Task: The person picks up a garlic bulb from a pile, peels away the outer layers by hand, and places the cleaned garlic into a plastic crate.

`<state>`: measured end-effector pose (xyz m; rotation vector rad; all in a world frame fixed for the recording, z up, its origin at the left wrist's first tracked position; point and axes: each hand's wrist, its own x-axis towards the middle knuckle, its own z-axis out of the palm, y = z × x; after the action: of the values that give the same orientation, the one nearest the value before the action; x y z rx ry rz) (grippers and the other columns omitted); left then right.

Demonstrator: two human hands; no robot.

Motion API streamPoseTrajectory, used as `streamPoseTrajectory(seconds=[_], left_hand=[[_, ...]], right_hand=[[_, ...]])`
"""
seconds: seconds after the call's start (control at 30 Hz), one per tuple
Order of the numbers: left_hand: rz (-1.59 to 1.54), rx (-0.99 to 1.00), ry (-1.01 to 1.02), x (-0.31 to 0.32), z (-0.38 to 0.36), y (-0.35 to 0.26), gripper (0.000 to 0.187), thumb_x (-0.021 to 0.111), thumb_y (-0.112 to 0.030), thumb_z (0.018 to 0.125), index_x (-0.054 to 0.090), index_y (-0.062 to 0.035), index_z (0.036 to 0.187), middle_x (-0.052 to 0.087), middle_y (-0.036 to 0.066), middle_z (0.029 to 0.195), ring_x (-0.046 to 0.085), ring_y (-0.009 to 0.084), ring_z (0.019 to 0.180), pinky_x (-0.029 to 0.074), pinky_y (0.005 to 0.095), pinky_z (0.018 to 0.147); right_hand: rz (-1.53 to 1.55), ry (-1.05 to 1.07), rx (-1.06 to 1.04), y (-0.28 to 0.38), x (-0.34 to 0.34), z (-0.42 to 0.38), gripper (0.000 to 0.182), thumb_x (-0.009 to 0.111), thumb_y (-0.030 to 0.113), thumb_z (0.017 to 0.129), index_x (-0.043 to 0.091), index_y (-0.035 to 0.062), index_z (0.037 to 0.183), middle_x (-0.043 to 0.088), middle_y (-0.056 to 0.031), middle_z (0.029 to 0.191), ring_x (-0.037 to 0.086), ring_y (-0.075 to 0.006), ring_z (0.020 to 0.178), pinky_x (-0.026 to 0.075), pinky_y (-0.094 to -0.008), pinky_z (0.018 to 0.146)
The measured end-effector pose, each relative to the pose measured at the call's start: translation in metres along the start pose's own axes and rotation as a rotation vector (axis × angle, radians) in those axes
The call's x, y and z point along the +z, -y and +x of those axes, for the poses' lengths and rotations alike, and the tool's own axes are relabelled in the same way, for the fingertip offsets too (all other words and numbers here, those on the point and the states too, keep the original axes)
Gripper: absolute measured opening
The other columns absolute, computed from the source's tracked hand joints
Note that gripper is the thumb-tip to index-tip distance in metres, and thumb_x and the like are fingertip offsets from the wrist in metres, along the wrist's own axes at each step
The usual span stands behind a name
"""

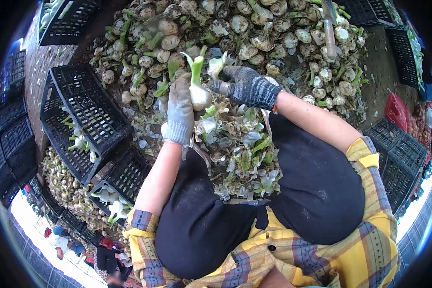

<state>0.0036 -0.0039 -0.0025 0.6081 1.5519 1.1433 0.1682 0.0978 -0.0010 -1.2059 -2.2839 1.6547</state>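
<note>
In a light grey glove, my left hand (180, 108) is closed around a white garlic bulb (200, 97) whose short green stem points up. My right hand (247, 86), in a dark knitted glove, is just right of the bulb, its fingers bent around a pale piece of peeled skin (217, 65). A large pile of untrimmed garlic (264, 38) lies beyond both hands. Loose peelings (247, 144) cover the ground between my knees.
A black crate (89, 113) with some trimmed garlic leans at the left, another (129, 175) below it. A tool with a worn handle (330, 41) lies on the pile. Crates (396, 158) and a red sack (397, 113) are at the right. People (62, 242) are at the lower left.
</note>
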Motion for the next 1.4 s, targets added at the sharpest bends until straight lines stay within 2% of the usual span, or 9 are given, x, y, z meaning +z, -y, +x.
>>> streamPoseTrajectory(seconds=[0.3,0.5,0.67,0.8,0.9,1.0,1.13,1.27,1.4], left_hand=[[0.289,0.100,0.007,0.010,-0.006,-0.004,0.045,0.039,-0.039,0.095,0.050,-0.0007,0.117,0.054,0.016,0.113,0.050,0.0227,0.106,0.036,0.0319,0.094],[0.449,0.259,0.030,0.008,-0.007,0.002,0.047,0.032,-0.038,0.097,0.050,-0.0002,0.118,0.053,0.020,0.114,0.050,0.0272,0.108,0.035,0.0336,0.094],[0.297,0.075,0.031,0.011,-0.007,-0.006,0.049,0.033,-0.041,0.096,0.051,0.0001,0.117,0.053,0.017,0.113,0.050,0.0261,0.108,0.036,0.0327,0.094],[0.371,0.072,0.014,0.011,-0.007,-0.009,0.054,0.033,-0.046,0.095,0.052,-0.0006,0.116,0.054,0.015,0.110,0.053,0.0228,0.102,0.042,0.0312,0.087],[-0.187,-0.527,0.126,0.006,-0.006,-0.015,0.054,0.038,-0.052,0.090,0.052,-0.0075,0.117,0.058,0.009,0.102,0.058,0.0167,0.085,0.047,0.0282,0.074],[-0.230,-0.461,0.196,0.008,-0.005,-0.013,0.059,0.041,-0.057,0.087,0.048,-0.0089,0.120,0.058,0.007,0.099,0.060,0.0141,0.079,0.048,0.0256,0.066],[0.334,0.276,0.049,0.022,-0.013,-0.002,0.073,0.072,-0.027,0.076,0.028,-0.0030,0.128,0.057,0.015,0.100,0.060,0.0145,0.077,0.050,0.0240,0.071],[-0.429,-0.329,0.321,0.006,-0.007,-0.013,0.047,0.056,-0.040,0.085,0.046,-0.0057,0.115,0.060,0.009,0.101,0.060,0.0150,0.085,0.051,0.0318,0.071],[-0.623,-0.468,0.203,0.012,-0.006,-0.009,0.048,0.057,-0.045,0.084,0.049,-0.0070,0.111,0.060,0.005,0.094,0.060,0.0131,0.077,0.051,0.0266,0.065]], right_hand=[[0.347,0.234,0.158,0.020,-0.004,-0.002,0.043,0.058,0.041,0.084,0.062,0.0030,0.102,0.067,-0.0116,0.082,0.064,-0.0196,0.077,0.048,-0.0320,0.071],[0.117,0.204,0.041,0.019,-0.010,-0.004,0.044,0.056,0.042,0.084,0.062,0.0015,0.099,0.066,-0.0127,0.077,0.064,-0.0186,0.069,0.048,-0.0317,0.066],[0.012,0.164,-0.018,0.027,-0.016,-0.012,0.038,0.056,0.037,0.083,0.062,0.0022,0.097,0.064,-0.0194,0.083,0.063,-0.0291,0.076,0.048,-0.0369,0.070],[0.016,0.044,-0.117,0.006,-0.002,-0.007,0.029,0.058,0.027,0.081,0.062,-0.0014,0.088,0.060,-0.0171,0.067,0.057,-0.0236,0.059,0.045,-0.0346,0.059],[-0.011,0.021,-0.094,0.004,0.002,-0.005,0.028,0.056,0.025,0.080,0.062,0.0001,0.092,0.062,-0.0191,0.073,0.059,-0.0275,0.065,0.047,-0.0359,0.064],[0.078,-0.024,0.023,-0.007,0.011,0.000,0.033,0.056,0.030,0.078,0.062,0.0029,0.097,0.063,-0.0209,0.079,0.062,-0.0329,0.073,0.048,-0.0393,0.069],[0.287,-0.056,0.103,-0.007,0.009,-0.001,0.031,0.054,0.025,0.078,0.062,-0.0002,0.094,0.063,-0.0197,0.073,0.062,-0.0311,0.066,0.048,-0.0388,0.064],[0.270,-0.087,0.098,0.003,-0.001,-0.005,0.032,0.055,0.021,0.080,0.059,-0.0005,0.102,0.065,-0.0162,0.087,0.062,-0.0255,0.076,0.048,-0.0351,0.072],[0.427,-0.045,0.167,-0.001,0.002,-0.003,0.034,0.055,0.023,0.083,0.058,-0.0019,0.106,0.065,-0.0160,0.095,0.060,-0.0247,0.083,0.046,-0.0338,0.079]])
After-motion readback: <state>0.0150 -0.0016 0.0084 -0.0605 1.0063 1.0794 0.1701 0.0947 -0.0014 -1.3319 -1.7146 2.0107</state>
